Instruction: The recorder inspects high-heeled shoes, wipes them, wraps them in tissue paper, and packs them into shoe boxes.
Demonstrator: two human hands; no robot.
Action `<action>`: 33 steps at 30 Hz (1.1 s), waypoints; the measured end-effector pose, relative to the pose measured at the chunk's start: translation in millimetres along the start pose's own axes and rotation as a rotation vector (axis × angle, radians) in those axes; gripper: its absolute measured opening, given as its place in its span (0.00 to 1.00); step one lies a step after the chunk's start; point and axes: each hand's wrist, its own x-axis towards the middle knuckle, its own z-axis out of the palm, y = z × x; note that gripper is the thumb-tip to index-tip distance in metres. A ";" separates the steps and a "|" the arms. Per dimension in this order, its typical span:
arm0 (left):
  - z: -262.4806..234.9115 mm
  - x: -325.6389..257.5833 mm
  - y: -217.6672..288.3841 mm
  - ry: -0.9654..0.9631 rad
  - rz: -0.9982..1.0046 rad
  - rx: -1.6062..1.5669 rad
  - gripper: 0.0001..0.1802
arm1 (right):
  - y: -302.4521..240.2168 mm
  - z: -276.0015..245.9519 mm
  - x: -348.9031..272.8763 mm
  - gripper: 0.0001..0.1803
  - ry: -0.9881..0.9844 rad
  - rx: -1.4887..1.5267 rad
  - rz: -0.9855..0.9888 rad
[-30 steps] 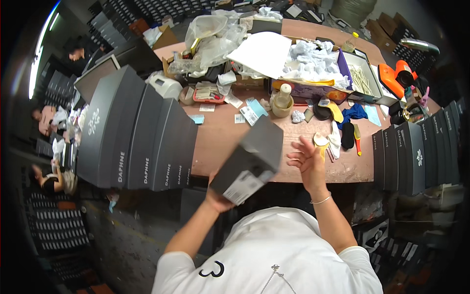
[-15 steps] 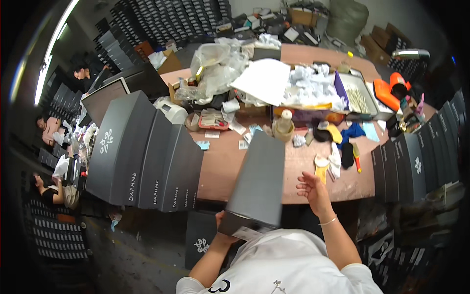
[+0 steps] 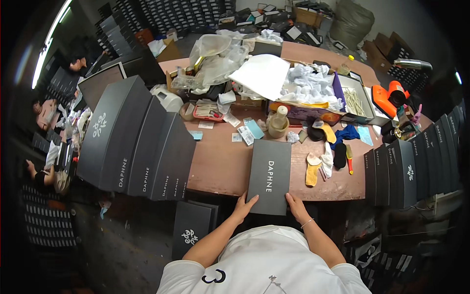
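Note:
A dark grey shoebox (image 3: 269, 171) with white lettering lies at the near edge of the pinkish table (image 3: 215, 166), its near end sticking out toward me. My left hand (image 3: 242, 207) grips its near left corner, thumb on the top. On the opposite side my right hand (image 3: 296, 206) holds the near right edge. The lid is on, so the inside is hidden. Just beyond the box's far end stand a bottle (image 3: 278, 121) with a pale cap and some paper labels (image 3: 246, 133).
Stacked grey shoeboxes rise at the left (image 3: 112, 137) and right (image 3: 409, 166). Yellow sponge pieces (image 3: 312, 174), a black pad (image 3: 340, 156) and a red-yellow brush (image 3: 349, 159) lie right of the box. Crumpled paper fills a carton (image 3: 313, 110) behind. People work at far left.
The shoebox has gone from tilted on its side to lying with its lettered face up on the table edge. My right hand, free before, has come down onto it.

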 end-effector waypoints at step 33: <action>30.8 -27.7 136.1 -0.355 -0.298 -0.221 0.50 | -101.1 -37.8 -27.8 0.39 0.001 0.521 -0.289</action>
